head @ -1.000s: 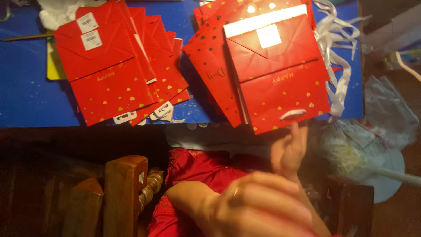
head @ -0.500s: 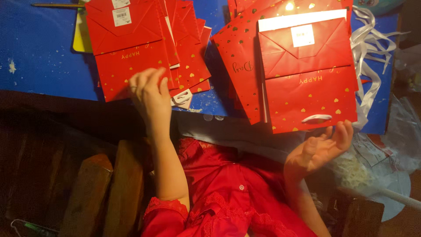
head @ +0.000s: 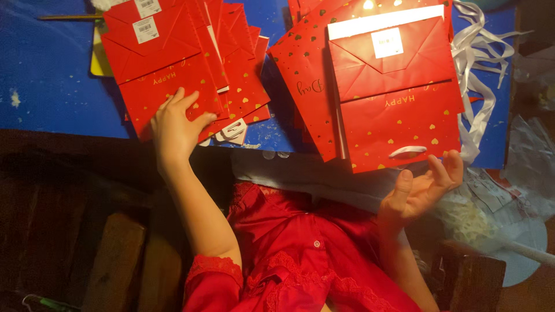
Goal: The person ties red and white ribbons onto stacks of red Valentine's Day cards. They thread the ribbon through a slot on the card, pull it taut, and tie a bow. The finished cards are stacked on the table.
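1. While the left hand [head: 173, 124] lies spread and flat on the lower edge of the left stack of red gift bags [head: 173, 63], its fingers rest on the top bag and grip nothing.
2. The right hand [head: 421, 186] hovers open, palm up and fingers loosely curled, just below the right stack of red gift bags [head: 393, 86], near its white handle [head: 407, 151]; whether a fingertip touches the bag cannot be told.
3. Both stacks lie flat on the blue counter [head: 46, 81], overhanging its near edge.
4. White ribbons [head: 477, 63] trail beside the right stack, and crumpled clear plastic [head: 532, 167] sits further right.
5. The red lace-trimmed sleeves [head: 277, 271] cover the lap below; the surroundings are too dark to make out.
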`<control>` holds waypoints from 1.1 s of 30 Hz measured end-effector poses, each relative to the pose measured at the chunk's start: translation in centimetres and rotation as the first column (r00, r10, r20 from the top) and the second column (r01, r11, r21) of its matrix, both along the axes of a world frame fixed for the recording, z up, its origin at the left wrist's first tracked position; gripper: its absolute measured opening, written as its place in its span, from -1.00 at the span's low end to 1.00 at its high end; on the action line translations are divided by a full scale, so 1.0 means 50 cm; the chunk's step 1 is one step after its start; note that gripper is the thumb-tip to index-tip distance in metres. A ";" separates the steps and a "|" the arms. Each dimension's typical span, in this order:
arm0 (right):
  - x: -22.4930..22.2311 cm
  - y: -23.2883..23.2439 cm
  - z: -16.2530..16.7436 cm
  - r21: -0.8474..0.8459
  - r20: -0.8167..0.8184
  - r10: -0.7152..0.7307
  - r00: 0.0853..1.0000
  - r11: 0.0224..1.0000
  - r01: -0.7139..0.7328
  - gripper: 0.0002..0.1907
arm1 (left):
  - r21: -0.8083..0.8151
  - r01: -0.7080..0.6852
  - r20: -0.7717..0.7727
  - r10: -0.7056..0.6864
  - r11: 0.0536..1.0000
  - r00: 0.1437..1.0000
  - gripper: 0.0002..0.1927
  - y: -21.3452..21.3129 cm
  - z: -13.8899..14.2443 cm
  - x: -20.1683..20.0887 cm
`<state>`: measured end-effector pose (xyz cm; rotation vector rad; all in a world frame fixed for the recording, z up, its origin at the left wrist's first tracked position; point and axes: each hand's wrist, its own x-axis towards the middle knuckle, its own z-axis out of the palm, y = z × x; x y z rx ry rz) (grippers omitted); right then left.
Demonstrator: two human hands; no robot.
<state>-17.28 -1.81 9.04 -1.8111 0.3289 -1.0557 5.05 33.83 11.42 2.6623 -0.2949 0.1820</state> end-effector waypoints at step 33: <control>0.007 -0.066 0.066 -0.258 -0.199 -0.004 0.980 0.965 -0.049 -0.78 | 0.001 0.650 0.025 -0.650 0.760 0.759 -0.28 -0.405 0.091 -0.204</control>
